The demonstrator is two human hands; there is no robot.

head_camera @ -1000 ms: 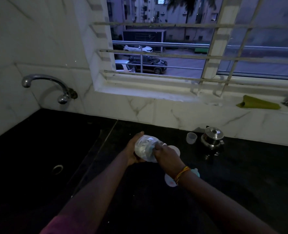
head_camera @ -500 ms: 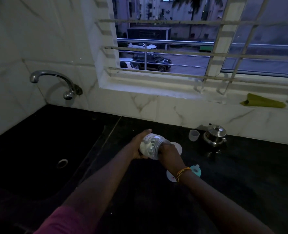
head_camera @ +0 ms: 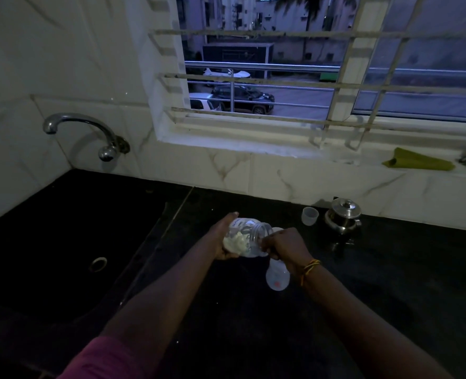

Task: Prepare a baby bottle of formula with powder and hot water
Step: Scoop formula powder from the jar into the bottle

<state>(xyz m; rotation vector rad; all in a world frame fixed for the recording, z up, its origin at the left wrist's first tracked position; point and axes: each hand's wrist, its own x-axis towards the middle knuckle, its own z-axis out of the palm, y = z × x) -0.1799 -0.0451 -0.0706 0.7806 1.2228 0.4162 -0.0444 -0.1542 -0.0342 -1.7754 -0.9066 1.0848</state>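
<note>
My left hand [head_camera: 221,242] grips a clear plastic jar [head_camera: 249,236] tilted on its side, mouth to the right, with white formula powder [head_camera: 236,243] heaped inside. My right hand [head_camera: 286,248] is at the jar's mouth, fingers pinched shut on what looks like a small scoop, which is mostly hidden. Just below that hand stands the clear baby bottle [head_camera: 277,279] on the black counter [head_camera: 376,283], open at the top. A white lid [head_camera: 279,230] shows behind the jar's mouth.
A small clear measuring cup [head_camera: 310,215] and a lidded steel pot [head_camera: 344,218] stand by the back wall to the right. The sink with its drain [head_camera: 98,263] and tap [head_camera: 89,127] lie to the left. A green cloth [head_camera: 417,163] rests on the window sill.
My right hand has drawn out of the jar's mouth and now sits over the bottle. The jar is tilted further, so the powder shows. The view has shifted slightly.
</note>
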